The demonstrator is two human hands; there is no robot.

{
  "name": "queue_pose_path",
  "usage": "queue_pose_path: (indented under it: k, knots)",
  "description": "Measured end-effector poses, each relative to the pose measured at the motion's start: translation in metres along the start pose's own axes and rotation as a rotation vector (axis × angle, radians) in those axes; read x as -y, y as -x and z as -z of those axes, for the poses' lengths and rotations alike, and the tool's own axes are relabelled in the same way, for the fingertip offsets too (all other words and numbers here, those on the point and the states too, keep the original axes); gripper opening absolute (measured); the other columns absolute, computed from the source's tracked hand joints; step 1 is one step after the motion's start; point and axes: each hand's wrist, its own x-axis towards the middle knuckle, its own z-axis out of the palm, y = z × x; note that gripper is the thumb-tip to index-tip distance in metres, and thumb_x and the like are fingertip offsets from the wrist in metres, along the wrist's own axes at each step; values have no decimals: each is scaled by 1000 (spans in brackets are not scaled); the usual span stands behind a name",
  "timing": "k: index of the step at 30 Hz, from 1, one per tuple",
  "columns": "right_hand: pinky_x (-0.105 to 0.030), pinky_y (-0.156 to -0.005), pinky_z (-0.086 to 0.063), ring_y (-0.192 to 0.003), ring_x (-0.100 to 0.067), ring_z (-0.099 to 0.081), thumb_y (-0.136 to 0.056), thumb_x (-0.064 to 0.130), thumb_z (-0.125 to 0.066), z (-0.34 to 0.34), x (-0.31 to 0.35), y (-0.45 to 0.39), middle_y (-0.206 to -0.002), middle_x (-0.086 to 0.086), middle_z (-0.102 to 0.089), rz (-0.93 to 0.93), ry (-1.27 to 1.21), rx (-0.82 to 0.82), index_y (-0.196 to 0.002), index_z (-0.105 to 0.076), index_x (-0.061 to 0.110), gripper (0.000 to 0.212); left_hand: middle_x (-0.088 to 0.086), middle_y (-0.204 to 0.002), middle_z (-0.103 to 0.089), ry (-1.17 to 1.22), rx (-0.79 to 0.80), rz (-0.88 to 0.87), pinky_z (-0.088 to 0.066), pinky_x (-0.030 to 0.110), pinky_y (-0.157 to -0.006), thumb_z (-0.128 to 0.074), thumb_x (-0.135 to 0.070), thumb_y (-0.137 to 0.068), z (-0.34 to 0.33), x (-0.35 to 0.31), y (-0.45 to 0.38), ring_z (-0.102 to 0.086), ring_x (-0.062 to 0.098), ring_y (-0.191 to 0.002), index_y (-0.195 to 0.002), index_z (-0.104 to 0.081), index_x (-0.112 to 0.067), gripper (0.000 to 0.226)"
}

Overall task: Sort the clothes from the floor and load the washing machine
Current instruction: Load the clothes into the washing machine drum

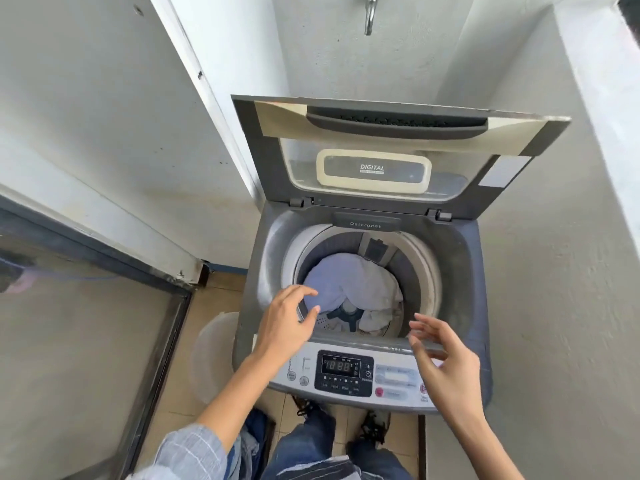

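Observation:
A grey top-loading washing machine stands in front of me with its lid raised against the wall. Inside the drum lie a pale blue garment and white clothes, with part of the dark agitator showing between them. My left hand hovers over the drum's front left rim, fingers spread and holding nothing. My right hand hangs over the front right of the control panel, fingers apart and empty too. Blue denim clothes lie on the floor by my left leg.
A translucent plastic basket stands on the tiled floor left of the machine. A glass sliding door fills the left side. White walls close in on both sides, and a tap sticks out above the lid.

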Motion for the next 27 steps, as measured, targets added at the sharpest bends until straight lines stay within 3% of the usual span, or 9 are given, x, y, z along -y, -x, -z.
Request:
queue_pose_path:
  k: [2,4,7,11,14,18,24,27]
  knots:
    - [-38,-71,-65,-92,-11,-73,-95,8,-72,9,-9,20,-106,24,-75,1,-14,-8,-117,-71,31,32,-17,-124,-66,35,-10,-12,-54,29,-100,-71,-31,-95,-8,-11,21,-61,2,-115,-122,-69,-27,28]
    - [-42,-73,-63,-84,-15,-73,-95,11,-73,18,-14,32,-106,24,-74,4,-23,-12,-114,-71,33,29,-19,-123,-66,65,-34,-13,-57,34,-95,-69,-34,-96,-13,-22,38,-61,1,-112,-122,-69,-29,26]
    - [-27,-78,-60,-86,-14,-74,-95,11,-74,35,-18,47,-105,22,-75,60,-35,-1,-114,-71,30,27,-20,-123,-66,96,-80,-19,-58,34,-92,-66,-38,-99,-18,-45,67,-63,1,-110,-123,-69,-29,26]
    - [-8,-74,-50,-92,-8,-72,-94,7,-73,57,-21,60,-104,13,-76,120,-75,0,-123,-68,21,32,-16,-121,-69,99,-146,-36,-57,30,-88,-66,-41,-100,-21,-68,108,-62,1,-101,-124,-69,-26,29]
    - [-8,-71,-50,-90,-4,-72,-95,8,-72,68,-27,78,-102,13,-77,101,-119,-12,-124,-67,21,32,-16,-117,-69,126,-169,-36,-58,32,-87,-68,-38,-99,-20,-72,141,-64,2,-109,-124,-70,-25,29]
    - [-15,-77,-53,-94,-4,-72,-98,25,-71,72,-32,115,-100,20,-76,57,-172,-13,-124,-65,30,27,-17,-117,-69,91,-132,-31,-60,30,-81,-67,-39,-99,-13,-75,178,-66,-1,-103,-126,-68,-27,30]
    - [-9,-75,-48,-94,0,-69,-100,37,-66,52,-42,195,-103,16,-76,22,-126,62,-133,-60,37,33,-16,-133,-62,-58,14,-149,-42,21,-109,-59,-47,-102,-4,-75,225,-52,-1,-126,-135,-63,-29,38]
    - [-18,-77,-49,-92,0,-68,-99,45,-64,43,-51,243,-99,12,-76,-10,-92,24,-130,-61,40,32,-18,-132,-61,-53,52,-202,-45,27,-108,-59,-45,-102,10,-56,253,-52,-1,-124,-131,-65,-30,33]
